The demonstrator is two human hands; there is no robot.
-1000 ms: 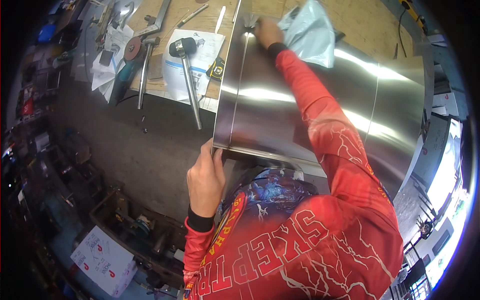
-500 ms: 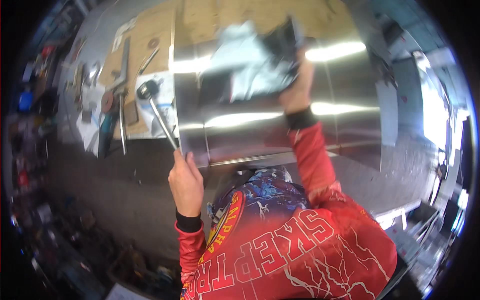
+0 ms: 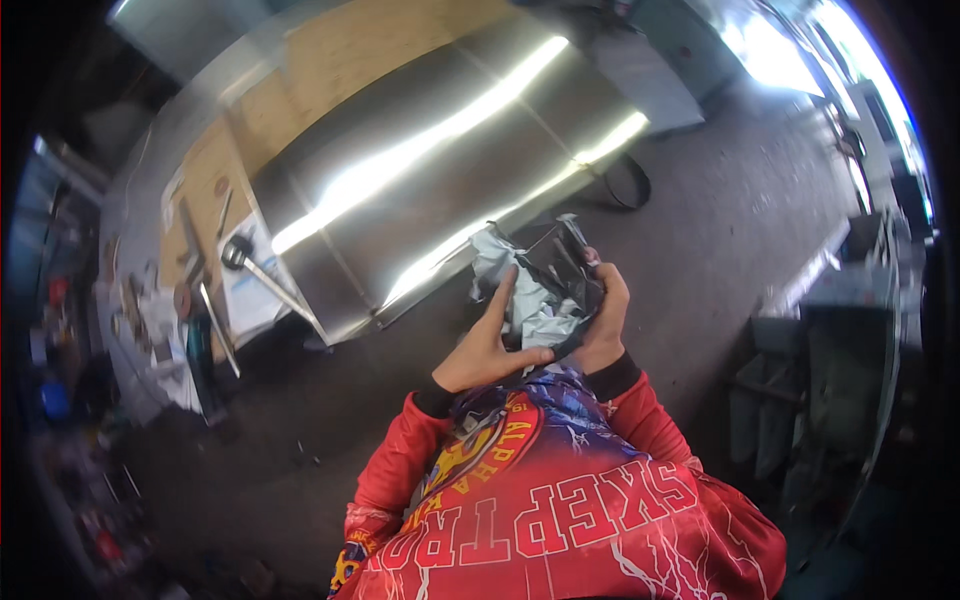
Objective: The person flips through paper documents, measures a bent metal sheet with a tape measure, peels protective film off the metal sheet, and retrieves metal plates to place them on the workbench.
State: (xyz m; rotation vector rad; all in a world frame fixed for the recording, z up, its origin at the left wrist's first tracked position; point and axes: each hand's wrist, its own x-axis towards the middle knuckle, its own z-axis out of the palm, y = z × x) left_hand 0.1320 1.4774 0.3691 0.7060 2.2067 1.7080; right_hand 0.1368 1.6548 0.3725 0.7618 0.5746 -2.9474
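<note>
In front of my body, off the sheet's near edge, I hold a crumpled wad of white-and-black plastic film (image 3: 545, 315) between both hands. My left hand (image 3: 485, 350) presses on its left side, thumb and fingers spread around it. My right hand (image 3: 607, 318) grips the dark right side. Beyond them lies a large shiny metal sheet (image 3: 440, 150) on the workbench. A metal-handled tool with a round black head (image 3: 238, 252) rests left of the sheet, its handle end by the sheet's corner; neither hand touches it.
A teal-bodied grinder (image 3: 198, 345), a metal rod (image 3: 219, 330) and papers (image 3: 255, 300) lie at the bench's left. A dark curved strip (image 3: 630, 185) hangs past the sheet's right end. Grey metal cabinets (image 3: 830, 370) stand at the right, above the dark floor (image 3: 690, 290).
My left hand has left the metal-handled tool and joined my right on the film. The film came from above the sheet toward my body and is more bunched. My view has turned.
</note>
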